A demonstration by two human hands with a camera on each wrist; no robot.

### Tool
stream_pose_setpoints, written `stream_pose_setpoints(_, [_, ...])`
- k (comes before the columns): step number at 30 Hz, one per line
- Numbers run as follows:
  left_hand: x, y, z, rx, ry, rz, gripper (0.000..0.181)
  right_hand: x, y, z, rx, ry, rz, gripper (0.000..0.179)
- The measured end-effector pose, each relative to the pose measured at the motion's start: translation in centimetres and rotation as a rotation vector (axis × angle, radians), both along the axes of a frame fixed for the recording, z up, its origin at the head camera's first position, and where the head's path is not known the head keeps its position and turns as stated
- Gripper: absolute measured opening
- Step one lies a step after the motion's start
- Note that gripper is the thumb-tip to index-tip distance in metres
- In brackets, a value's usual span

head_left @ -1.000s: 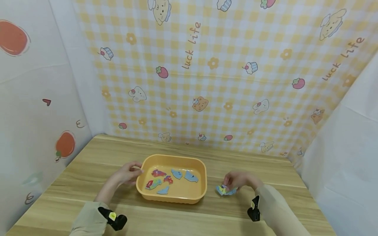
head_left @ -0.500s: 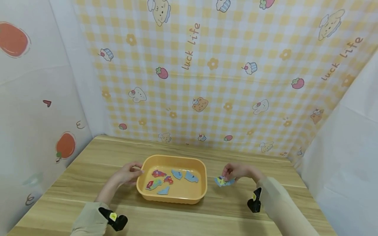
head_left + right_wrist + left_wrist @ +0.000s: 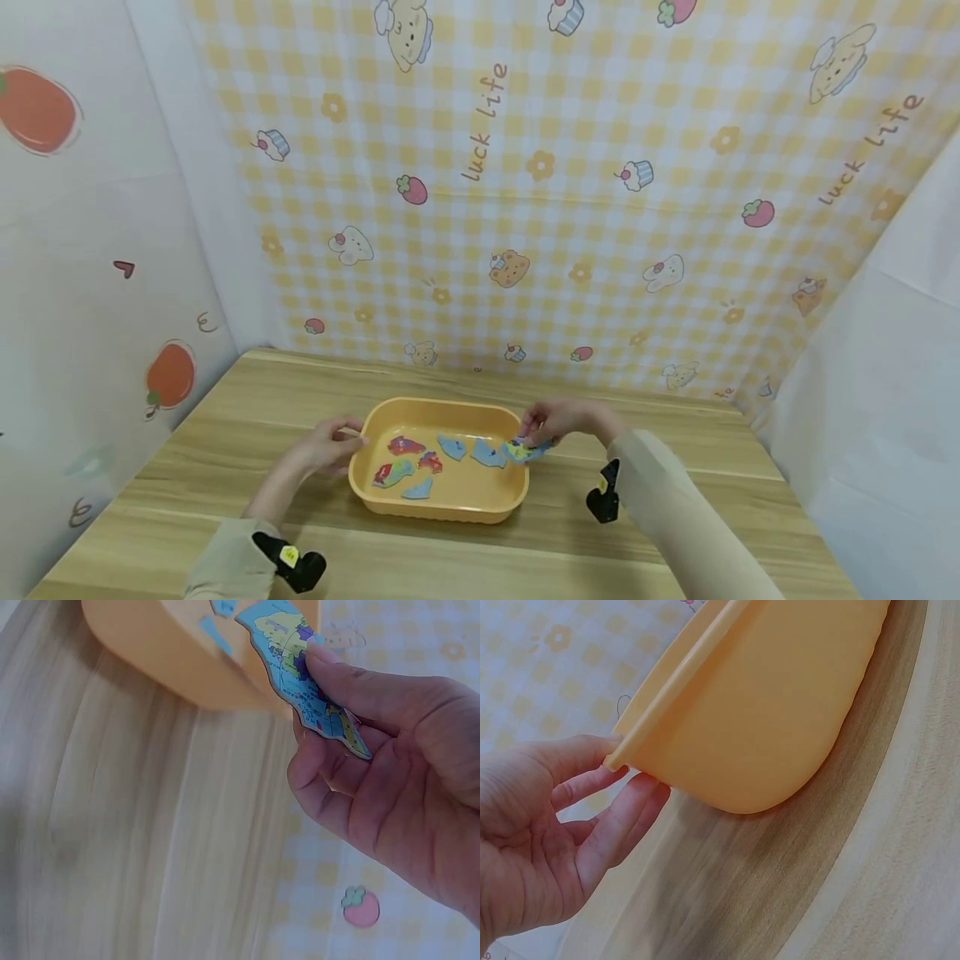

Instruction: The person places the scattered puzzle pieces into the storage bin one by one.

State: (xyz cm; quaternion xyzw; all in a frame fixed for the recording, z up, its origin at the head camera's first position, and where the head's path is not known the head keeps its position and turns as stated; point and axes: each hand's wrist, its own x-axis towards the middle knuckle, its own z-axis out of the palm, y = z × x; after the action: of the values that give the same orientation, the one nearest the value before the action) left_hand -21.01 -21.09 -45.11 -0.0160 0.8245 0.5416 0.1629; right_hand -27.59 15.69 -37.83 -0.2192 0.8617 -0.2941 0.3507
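My right hand (image 3: pixel 558 419) pinches a map puzzle piece (image 3: pixel 289 664) between thumb and fingers, above the right rim of an orange plastic tray (image 3: pixel 450 497). Blue, yellow and purple patches with small print cover the piece. At the tray's left end my left hand (image 3: pixel 547 825) pinches the rim, thumb on top and fingers beneath. Inside the tray several flat puzzle pieces lie apart: a red and purple piece (image 3: pixel 406 446), a red and green piece (image 3: pixel 392 473), a small red piece (image 3: pixel 431 462) and some light blue pieces (image 3: pixel 489 452).
The tray stands on a wooden table (image 3: pixel 315 542). A yellow checked cloth (image 3: pixel 540 217) hangs behind the table's back edge, and white cloth (image 3: pixel 885 400) hangs at the sides. Black wrist cameras (image 3: pixel 603 496) are strapped to both sleeves.
My right hand has lifted the puzzle piece off the table and carried it left to above the tray's right rim. My left hand stays on the tray's left end.
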Motion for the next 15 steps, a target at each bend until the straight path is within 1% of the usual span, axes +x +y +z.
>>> stream_pose_setpoints(6, [0.1,0.1,0.0,0.001,-0.004,0.01,0.036,-0.2,-2.8,-0.5,0.049,0.029,0.038,0.01])
stream_pose_setpoints(11, [0.1,0.1,-0.1,0.004,0.001,0.015,0.035,0.1,-4.8,-1.0,0.069,0.066,0.066,0.005])
stream_pose_setpoints(15, [0.1,0.1,-0.1,0.003,0.007,0.014,0.036,0.4,-6.2,-1.5,0.081,0.077,0.079,0.005])
